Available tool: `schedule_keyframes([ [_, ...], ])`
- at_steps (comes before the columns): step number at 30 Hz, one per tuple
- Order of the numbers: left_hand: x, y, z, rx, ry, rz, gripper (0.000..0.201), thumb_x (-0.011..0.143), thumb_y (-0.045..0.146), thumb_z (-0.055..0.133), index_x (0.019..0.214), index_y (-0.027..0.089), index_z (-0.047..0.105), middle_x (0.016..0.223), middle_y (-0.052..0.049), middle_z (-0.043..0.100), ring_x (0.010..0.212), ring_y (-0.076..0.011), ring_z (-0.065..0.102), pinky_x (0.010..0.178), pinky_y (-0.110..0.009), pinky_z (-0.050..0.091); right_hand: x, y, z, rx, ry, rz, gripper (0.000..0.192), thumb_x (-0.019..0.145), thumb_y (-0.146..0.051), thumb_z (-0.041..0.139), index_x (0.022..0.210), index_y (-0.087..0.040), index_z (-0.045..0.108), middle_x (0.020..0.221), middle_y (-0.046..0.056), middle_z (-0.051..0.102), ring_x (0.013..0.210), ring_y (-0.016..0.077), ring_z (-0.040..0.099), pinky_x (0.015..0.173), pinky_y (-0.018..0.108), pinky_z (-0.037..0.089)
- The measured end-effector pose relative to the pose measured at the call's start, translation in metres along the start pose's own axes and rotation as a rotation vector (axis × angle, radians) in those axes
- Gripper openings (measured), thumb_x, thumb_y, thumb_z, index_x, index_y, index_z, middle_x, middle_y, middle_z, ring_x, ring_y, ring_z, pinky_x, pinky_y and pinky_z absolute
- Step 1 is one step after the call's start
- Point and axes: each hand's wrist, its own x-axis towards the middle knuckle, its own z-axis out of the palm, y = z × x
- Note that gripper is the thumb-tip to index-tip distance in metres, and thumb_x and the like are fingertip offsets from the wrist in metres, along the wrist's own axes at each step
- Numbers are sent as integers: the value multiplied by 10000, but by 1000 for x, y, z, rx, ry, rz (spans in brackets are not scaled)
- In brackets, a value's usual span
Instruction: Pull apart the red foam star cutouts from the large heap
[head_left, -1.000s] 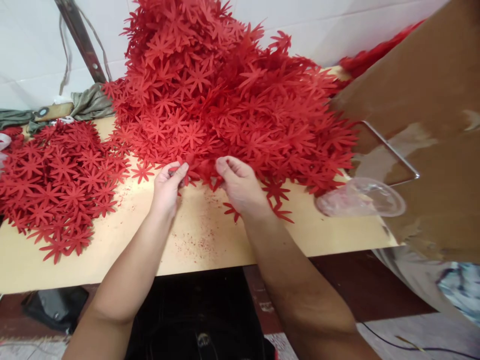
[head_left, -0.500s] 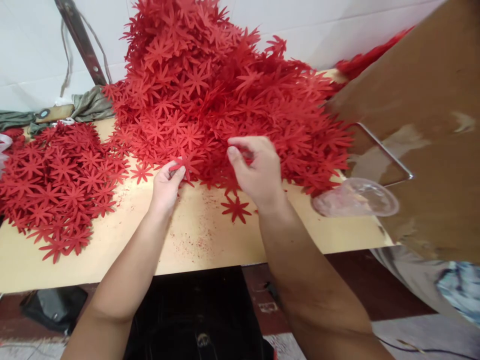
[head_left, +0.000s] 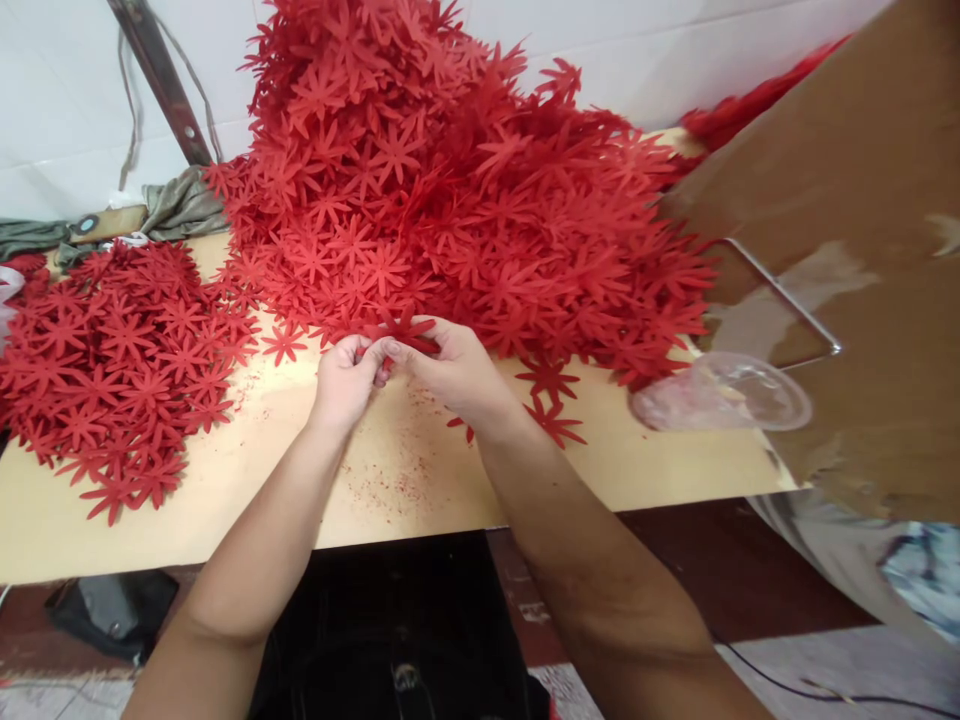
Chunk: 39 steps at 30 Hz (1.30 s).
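Basically: left hand (head_left: 343, 382) and right hand (head_left: 463, 372) together, pinching red flower cutouts (head_left: 411, 331) at front edge of main heap (head_left: 450, 210)

Left hand: thumb pressed to curled fingers, red petals caught between. Right hand: thumb in front, fingers behind, pinching; its thumb tip meets the left hand. Number of cutouts held: cannot tell, fingers cover them. Top one is seen tilted, nearly edge-on, so it looks longest left to right; one petal points right, away from the left hand. Petals radiate, so no clear long axis of its own.

Writing: button (head_left: 406, 679) on black cloth (head_left: 360, 630), nearer the wearer than main heap, face too blurred to read.

Around main heap: smaller heap (head_left: 124, 345) to its left, same cutouts; single cutout (head_left: 283, 343) just off its front left; two loose cutouts (head_left: 551, 380) off its front right, overlapping; clear plastic tub (head_left: 675, 402) at its right front corner, beside cardboard (head_left: 847, 200). Red crumbs (head_left: 397, 488) on tabletop (head_left: 259, 500), in front of it.
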Motion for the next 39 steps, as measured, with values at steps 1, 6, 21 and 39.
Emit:
schedule_keyframes([
  [1,0,0,-1,4,-11,16,329,806,204,647,534,172,465,392,65,481,372,-46,392,460,-196,318,0,-1,0,19,4,-7,359,613,-475,783,768,-181,647,718,2,680,682,118,625,748,311,554],
  [6,1,1,-4,-10,-113,108,349,783,394,678,565,171,519,472,41,541,462,-56,465,529,-199,360,-1,-2,2,36,70,-64,286,655,-462,747,676,-192,655,653,-6,648,662,125,613,708,313,539],
  [21,6,-5,-13,288,167,420,266,680,270,761,934,222,700,1154,-74,585,1007,-168,550,881,-289,447,4,1,-10,-108,383,-53,270,764,-429,661,664,-197,564,552,-26,579,479,87,505,497,252,438],
  [39,2,-1,-5,-255,-78,66,134,698,259,758,722,172,658,638,43,623,558,-38,536,574,-164,438,-3,2,14,-208,119,-47,552,692,-696,586,542,-206,380,520,-52,361,516,69,356,503,243,325],
])
